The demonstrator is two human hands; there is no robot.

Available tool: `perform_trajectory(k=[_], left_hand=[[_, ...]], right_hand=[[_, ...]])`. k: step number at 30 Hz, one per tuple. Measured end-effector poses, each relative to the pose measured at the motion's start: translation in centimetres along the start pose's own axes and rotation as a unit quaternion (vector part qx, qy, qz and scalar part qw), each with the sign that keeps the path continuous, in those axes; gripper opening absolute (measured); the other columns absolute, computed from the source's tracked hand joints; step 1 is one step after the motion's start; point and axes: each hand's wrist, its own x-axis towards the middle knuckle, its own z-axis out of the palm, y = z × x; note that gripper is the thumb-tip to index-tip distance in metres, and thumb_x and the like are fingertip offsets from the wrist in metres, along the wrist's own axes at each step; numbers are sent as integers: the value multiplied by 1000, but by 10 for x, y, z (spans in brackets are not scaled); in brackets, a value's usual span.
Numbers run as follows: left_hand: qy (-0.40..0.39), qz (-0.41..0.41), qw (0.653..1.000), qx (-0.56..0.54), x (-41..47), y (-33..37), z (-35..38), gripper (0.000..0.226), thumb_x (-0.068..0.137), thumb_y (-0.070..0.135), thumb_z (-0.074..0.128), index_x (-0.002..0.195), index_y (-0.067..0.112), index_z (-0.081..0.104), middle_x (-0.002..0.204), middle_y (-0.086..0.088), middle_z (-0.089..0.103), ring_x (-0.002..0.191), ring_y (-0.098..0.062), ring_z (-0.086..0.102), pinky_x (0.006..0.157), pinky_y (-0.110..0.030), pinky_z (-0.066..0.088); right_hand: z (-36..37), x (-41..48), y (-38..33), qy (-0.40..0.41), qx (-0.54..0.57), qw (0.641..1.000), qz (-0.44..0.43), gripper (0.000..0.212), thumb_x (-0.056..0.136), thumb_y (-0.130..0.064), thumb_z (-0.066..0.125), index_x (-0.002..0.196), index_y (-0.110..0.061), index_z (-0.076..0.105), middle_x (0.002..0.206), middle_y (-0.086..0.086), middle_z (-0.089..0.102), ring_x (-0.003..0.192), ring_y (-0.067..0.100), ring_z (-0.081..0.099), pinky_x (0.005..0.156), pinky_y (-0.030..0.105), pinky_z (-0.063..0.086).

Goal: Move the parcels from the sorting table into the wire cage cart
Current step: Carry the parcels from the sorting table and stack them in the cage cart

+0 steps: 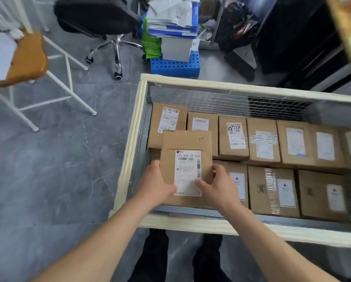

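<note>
A brown cardboard parcel point(185, 145) with a white shipping label sits at the near left corner inside the wire cage cart point(129, 147). My left hand point(155, 185) grips its left near edge, thumb on top. My right hand point(217, 187) grips its right near edge, fingers curled over the side. Several other labelled cardboard parcels point(272, 188) lie in two rows across the cart floor, to the right and behind. The cart has cream padded rails and wire mesh walls.
A wooden stool with white legs point(28, 58) stands at the left on the grey floor. A black office chair point(101, 21) and a stack of envelopes on a blue crate point(174, 67) stand behind the cart. My feet are below the cart's near rail.
</note>
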Motion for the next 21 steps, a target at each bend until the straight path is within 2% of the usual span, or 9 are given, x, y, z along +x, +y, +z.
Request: perform_trajectory(k=[3, 6, 8, 10, 15, 17, 19, 21], left_hand=[[-2, -19, 1000, 25, 13, -14, 8, 71, 70, 24, 85, 128, 23, 45, 116, 7, 59, 96, -14, 60, 71, -26, 49], [-10, -38, 998, 48, 22, -26, 14, 70, 72, 27, 84, 130, 21, 44, 118, 7, 59, 91, -13, 58, 58, -20, 39], [-15, -50, 997, 60, 26, -33, 17, 73, 74, 29, 83, 134, 21, 42, 121, 6, 60, 91, -13, 58, 54, -17, 35], [-19, -58, 996, 66, 30, -40, 19, 74, 75, 28, 84, 135, 20, 41, 121, 6, 61, 91, -12, 59, 53, -16, 35], [-33, -79, 993, 76, 47, -58, 26, 77, 76, 26, 84, 138, 18, 39, 118, 5, 63, 92, -13, 62, 54, -16, 37], [-37, -87, 992, 88, 57, -66, 31, 78, 77, 26, 83, 139, 17, 37, 119, 3, 64, 94, -15, 63, 57, -18, 41], [-36, -98, 990, 100, 68, -74, 38, 71, 78, 22, 81, 134, 16, 38, 116, 0, 64, 95, -19, 64, 67, -28, 52], [-33, -108, 987, 117, 78, -82, 44, 60, 80, 17, 78, 126, 15, 40, 111, -2, 65, 93, -22, 65, 77, -38, 57]], right_hand=[[19, 11, 9, -15, -4, 1000, 13, 62, 86, -42, 72, 137, -18, 45, 112, -7, 62, 96, 18, 59, 76, 31, 46], [36, 19, 16, -32, -7, 999, 24, 58, 86, -42, 71, 133, -19, 46, 105, -9, 60, 96, 17, 61, 79, 34, 52], [45, 24, 20, -40, -12, 999, 27, 57, 87, -42, 71, 133, -20, 46, 105, -9, 60, 96, 17, 62, 79, 34, 53], [54, 28, 22, -50, -14, 998, 31, 54, 87, -41, 71, 131, -21, 47, 103, -10, 60, 91, 15, 61, 72, 29, 48], [76, 43, 27, -79, -15, 996, 33, 54, 90, -37, 70, 135, -18, 47, 102, -9, 58, 87, 14, 57, 70, 26, 45], [85, 50, 28, -93, -16, 995, 35, 56, 90, -35, 70, 138, -19, 44, 105, -9, 58, 89, 14, 58, 72, 27, 49], [94, 59, 29, -100, -22, 994, 34, 56, 89, -34, 70, 136, -20, 44, 107, -7, 60, 91, 17, 61, 75, 32, 56], [104, 68, 30, -108, -27, 993, 37, 56, 88, -30, 69, 136, -20, 43, 107, -4, 62, 93, 20, 64, 79, 40, 59]])
